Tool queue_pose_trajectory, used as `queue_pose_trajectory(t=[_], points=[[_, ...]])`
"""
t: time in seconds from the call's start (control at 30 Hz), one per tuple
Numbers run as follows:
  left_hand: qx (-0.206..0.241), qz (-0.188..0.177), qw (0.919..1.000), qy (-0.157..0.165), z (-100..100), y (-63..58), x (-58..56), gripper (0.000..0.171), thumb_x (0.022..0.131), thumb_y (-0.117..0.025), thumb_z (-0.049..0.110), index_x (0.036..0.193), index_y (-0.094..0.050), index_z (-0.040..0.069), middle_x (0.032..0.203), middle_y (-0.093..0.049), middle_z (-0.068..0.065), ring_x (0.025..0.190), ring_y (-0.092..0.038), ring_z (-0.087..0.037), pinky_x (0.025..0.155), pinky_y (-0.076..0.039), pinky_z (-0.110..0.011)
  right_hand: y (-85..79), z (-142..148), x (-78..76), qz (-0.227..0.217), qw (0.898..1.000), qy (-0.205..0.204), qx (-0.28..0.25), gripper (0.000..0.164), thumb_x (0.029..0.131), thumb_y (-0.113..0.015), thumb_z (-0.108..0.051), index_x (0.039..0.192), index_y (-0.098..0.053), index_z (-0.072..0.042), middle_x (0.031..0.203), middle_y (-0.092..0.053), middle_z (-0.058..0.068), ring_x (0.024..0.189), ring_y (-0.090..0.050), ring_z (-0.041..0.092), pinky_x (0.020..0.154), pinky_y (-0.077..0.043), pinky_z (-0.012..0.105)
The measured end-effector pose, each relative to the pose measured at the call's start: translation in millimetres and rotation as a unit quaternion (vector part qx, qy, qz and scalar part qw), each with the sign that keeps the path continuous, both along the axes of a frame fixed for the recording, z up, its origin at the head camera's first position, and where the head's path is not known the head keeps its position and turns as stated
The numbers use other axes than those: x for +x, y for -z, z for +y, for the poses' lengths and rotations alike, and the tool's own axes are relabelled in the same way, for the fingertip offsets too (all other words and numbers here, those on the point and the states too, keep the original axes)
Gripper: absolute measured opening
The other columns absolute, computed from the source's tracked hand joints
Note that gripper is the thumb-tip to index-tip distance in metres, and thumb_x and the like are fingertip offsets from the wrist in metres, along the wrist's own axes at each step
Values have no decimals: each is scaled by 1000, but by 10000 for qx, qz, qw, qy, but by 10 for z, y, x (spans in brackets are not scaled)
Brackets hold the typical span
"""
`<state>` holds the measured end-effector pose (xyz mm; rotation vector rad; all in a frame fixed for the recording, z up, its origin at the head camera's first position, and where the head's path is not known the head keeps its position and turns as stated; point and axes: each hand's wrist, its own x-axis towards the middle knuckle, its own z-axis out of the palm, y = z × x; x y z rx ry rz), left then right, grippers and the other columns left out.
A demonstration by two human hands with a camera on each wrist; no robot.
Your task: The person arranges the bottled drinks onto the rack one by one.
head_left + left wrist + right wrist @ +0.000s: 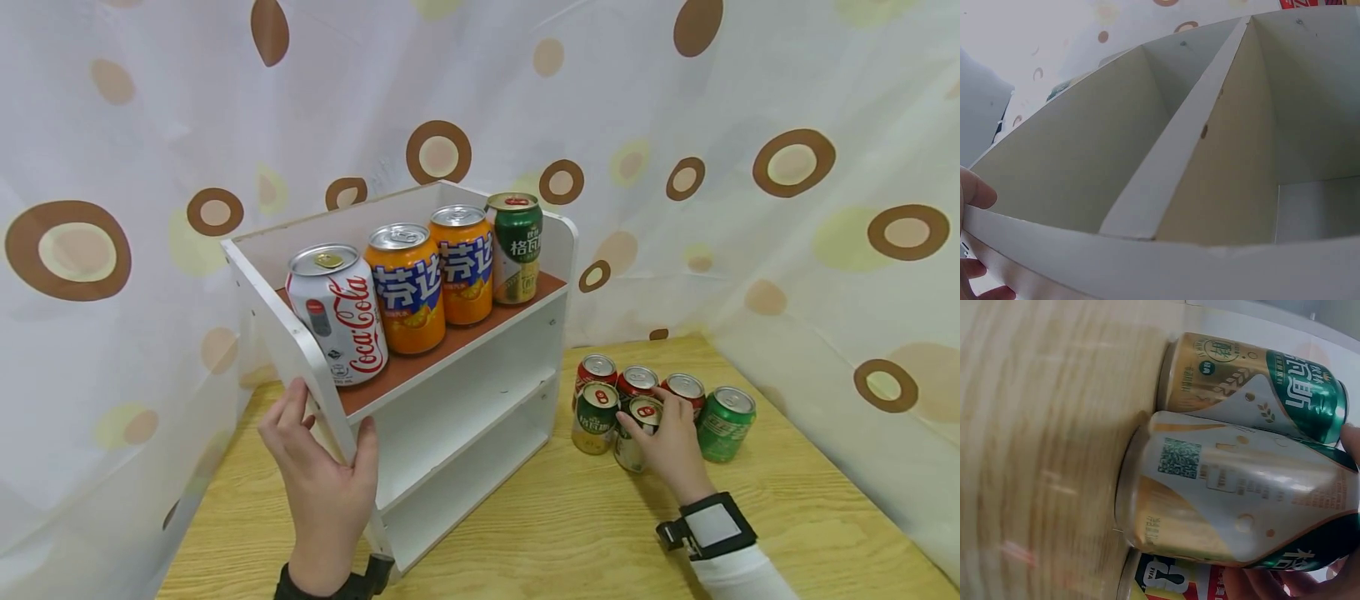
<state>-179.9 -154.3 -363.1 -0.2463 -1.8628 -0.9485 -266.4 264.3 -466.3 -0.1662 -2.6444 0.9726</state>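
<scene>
My left hand [326, 487] holds the left side panel of a white tabletop shelf [465, 421], its thumb on the front edge and its fingers outside. In the left wrist view, the thumb [977, 189] lies over the panel's edge. My right hand [675, 450] grips a green, white and gold drink can [628, 452] near its top, thumb and fingers on opposite sides. The can [1229, 494] stands upright on the table, beside a matching can [594, 425]. Red cans [640, 381] stand behind them, and a green can [725, 425] is on the right.
On the shelf's brown top board stand a silver Coca-Cola can [341, 321], two orange cans [408, 292] and a green-and-gold can [516, 250]. Below are two white tiers. The wooden table [562, 533] meets a patterned curtain [495, 83] at the back and sides.
</scene>
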Motion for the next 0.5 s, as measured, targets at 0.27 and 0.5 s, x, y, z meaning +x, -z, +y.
queue_pose_trajectory(t=[0.27,0.5], points=[[43,21,10000,0,4,1,2,76,86,-65,7,152,-27,1,133,-33,-33,135,-34,-42,95,-35,-47,63,6,-5,30,9999,-2,-167,85,96,-71,-42,148,-32,11,142,-39,38,131,-43,53,106,-39,65],[42,83,10000,-13,7,-1,3,76,85,-65,8,152,-28,1,133,-34,-32,135,-36,-40,94,-36,-47,79,5,2,-73,9996,61,-279,85,96,-70,-45,148,-33,11,140,-45,35,129,-48,51,104,-42,63]])
